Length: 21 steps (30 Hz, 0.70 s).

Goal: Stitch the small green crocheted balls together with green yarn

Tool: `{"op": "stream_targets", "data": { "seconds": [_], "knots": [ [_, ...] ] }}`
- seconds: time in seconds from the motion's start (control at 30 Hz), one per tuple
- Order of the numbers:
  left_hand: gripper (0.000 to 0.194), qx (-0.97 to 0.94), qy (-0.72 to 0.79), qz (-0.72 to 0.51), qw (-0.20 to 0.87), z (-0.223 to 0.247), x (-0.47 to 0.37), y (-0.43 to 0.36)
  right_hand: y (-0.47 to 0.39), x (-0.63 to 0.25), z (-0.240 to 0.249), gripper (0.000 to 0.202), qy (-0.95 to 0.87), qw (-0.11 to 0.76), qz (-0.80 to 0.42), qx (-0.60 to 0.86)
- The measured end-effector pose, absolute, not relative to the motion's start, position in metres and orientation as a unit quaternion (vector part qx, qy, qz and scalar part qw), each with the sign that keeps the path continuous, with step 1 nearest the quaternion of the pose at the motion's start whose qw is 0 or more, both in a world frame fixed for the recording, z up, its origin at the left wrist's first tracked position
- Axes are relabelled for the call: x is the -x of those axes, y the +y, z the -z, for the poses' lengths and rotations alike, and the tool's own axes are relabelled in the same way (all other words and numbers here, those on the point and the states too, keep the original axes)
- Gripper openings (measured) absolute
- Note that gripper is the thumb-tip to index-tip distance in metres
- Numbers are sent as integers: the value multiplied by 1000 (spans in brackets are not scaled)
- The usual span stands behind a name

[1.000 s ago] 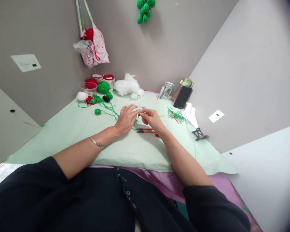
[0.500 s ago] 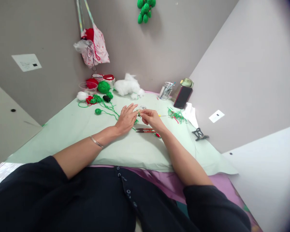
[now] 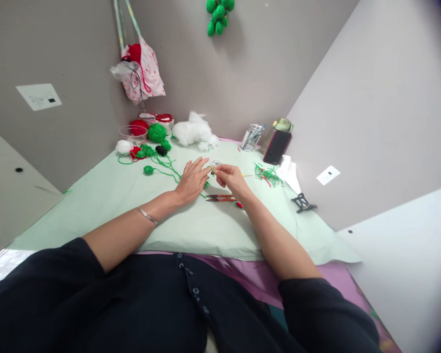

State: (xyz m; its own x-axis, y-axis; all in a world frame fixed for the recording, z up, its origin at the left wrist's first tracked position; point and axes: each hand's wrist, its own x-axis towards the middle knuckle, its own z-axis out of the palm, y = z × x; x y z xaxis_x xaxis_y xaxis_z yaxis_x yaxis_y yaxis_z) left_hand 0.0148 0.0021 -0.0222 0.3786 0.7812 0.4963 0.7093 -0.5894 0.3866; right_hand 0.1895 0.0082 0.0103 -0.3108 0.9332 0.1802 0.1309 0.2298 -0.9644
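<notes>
In the head view my left hand (image 3: 193, 182) lies over the table with its fingers stretched out, its index fingertip beside a bit of green yarn (image 3: 212, 170). My right hand (image 3: 230, 177) pinches that yarn between thumb and index finger, right at the left fingertips. More green yarn (image 3: 206, 185) shows by the left fingers and runs under them. Just below my hands lie thread snips (image 3: 220, 198) with dark blades pointing left, and a small red and green piece (image 3: 239, 205) touches their right end.
Yarn balls (image 3: 157, 133), white stuffing (image 3: 194, 131) and a clear cup of pens (image 3: 252, 138) stand at the back. A phone (image 3: 277, 147) leans on a bottle. Yarn scraps (image 3: 267, 174) and a black hair clip (image 3: 303, 203) lie to the right.
My right hand has shifted very slightly at the left fingertips, still pinching the green yarn. The whole view has moved a little; the left hand keeps its pose.
</notes>
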Motion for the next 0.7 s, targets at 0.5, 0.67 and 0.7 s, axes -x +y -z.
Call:
{"op": "stream_targets", "data": {
  "seconds": [0.5, 0.67, 0.7],
  "knots": [
    [48, -832, 448, -321, 67, 22, -15, 4, 9, -189, -10, 30, -649, 418, -498, 394],
    [36, -806, 422, -396, 124, 17, -11, 6, 6, -186, -12, 28, -653, 467, -441, 402],
    [33, -791, 419, -422, 145, 16, -10, 7, 5, -186, -12, 26, -660, 471, -419, 408]
  ]
}}
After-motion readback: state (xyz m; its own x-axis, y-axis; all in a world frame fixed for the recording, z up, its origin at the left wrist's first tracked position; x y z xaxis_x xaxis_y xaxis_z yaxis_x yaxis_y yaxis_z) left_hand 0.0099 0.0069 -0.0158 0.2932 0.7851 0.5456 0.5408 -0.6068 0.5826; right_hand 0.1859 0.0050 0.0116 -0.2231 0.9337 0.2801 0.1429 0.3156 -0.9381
